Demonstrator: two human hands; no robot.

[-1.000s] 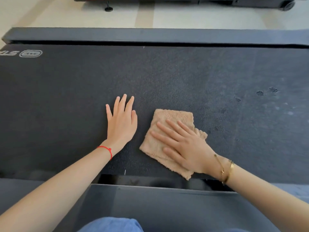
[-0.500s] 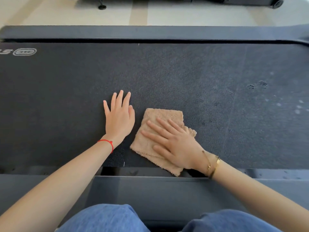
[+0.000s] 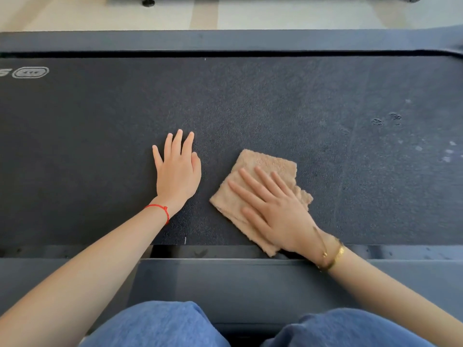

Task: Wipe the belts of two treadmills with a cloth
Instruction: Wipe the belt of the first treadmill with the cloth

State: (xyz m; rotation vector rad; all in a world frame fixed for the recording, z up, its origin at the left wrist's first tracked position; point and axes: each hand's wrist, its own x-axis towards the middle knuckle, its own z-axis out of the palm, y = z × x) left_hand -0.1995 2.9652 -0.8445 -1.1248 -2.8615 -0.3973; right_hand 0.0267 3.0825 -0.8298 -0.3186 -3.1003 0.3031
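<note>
Rightward has slid the cloth point(image 3: 263, 181) under flat right hand point(image 3: 273, 211); left hand point(image 3: 176, 174) flat on belt point(image 3: 250, 101).

Belt point(image 3: 250, 108): dark charcoal, fine grainy texture, runs left-right across the whole view. White logo print at its far-left end. Pale specks and a few dark blotchy spots toward the belt's right end; faint lengthwise streak there too.

Cloth point(image 3: 263, 166): tan/beige terry, folded into a rough square, turned diagonal to the belt edges. Lies flat on the belt, right of belt centre, close to the near edge; its nearest corner overhangs that edge slightly. Frayed, fluffy rim on the right and near sides.

Right hand point(image 3: 275, 211) presses flat on the cloth, fingers spread, covering its near-right half. Far-left part of the cloth is exposed.
</note>
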